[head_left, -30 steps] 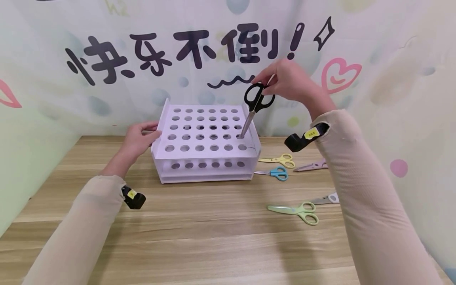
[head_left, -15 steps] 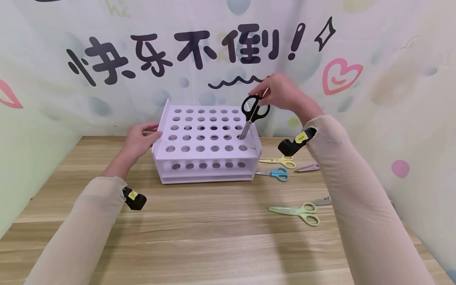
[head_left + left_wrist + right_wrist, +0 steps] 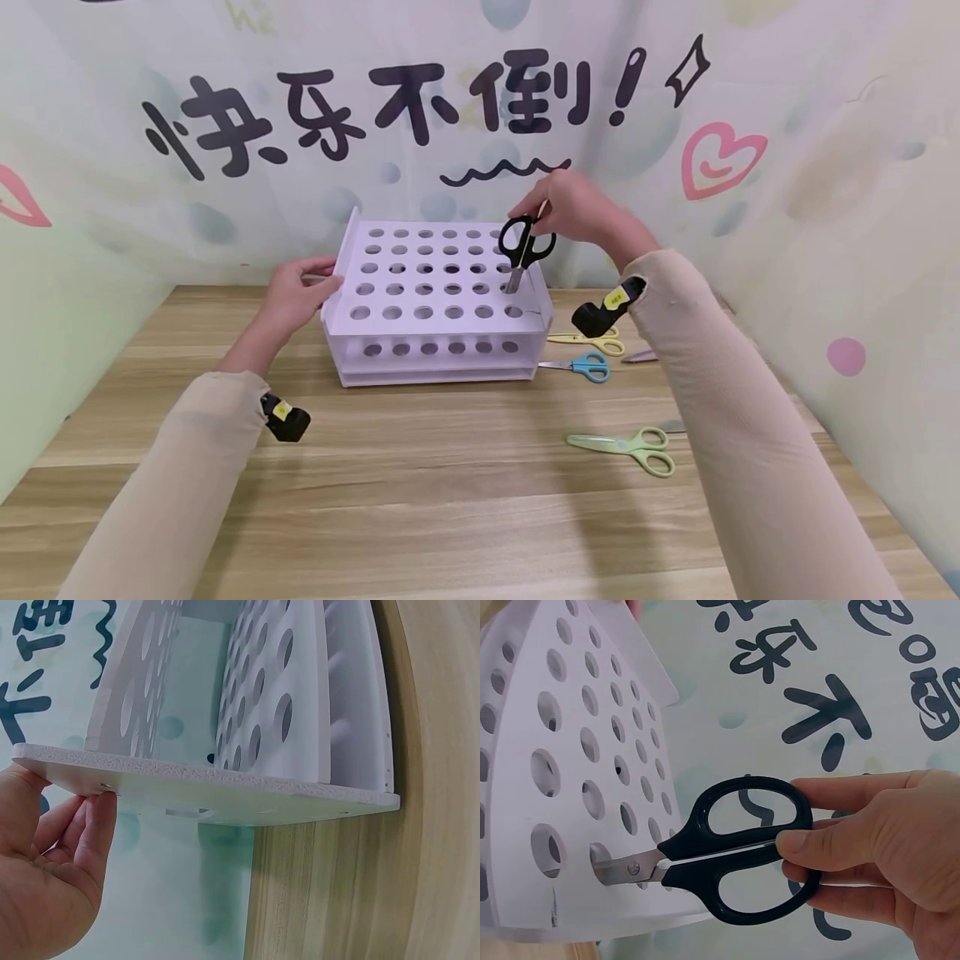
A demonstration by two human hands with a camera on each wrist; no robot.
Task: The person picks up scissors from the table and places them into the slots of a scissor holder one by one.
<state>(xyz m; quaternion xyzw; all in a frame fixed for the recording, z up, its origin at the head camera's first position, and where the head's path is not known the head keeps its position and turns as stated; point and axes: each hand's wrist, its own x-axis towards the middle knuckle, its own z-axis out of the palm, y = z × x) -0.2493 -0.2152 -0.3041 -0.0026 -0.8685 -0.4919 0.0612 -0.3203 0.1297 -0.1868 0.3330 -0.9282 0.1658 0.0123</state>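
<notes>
My right hand (image 3: 581, 208) pinches the black-handled scissors (image 3: 524, 252) by the finger loops, above the right side of the white holed rack (image 3: 438, 327). The scissors point downward. In the right wrist view, their metal blades pass into a hole near the rack's edge, so the tips are hidden; thumb and fingers hold the far ends of the handles (image 3: 684, 844). My left hand (image 3: 292, 296) holds the rack's left side panel. In the left wrist view, curled fingertips (image 3: 101, 814) touch the panel's outer face (image 3: 150, 784).
Right of the rack lie yellow scissors (image 3: 609, 344), blue scissors (image 3: 592, 367) and a purple blade (image 3: 639, 356). Green scissors (image 3: 641, 446) lie nearer, with a grey blade (image 3: 674, 426) partly under the right sleeve (image 3: 720, 392). A printed cloth (image 3: 262, 204) hangs behind.
My right hand has come down and slightly left, and the black scissors' blades have sunk deeper into the hole. The left hand and rack keep their place.
</notes>
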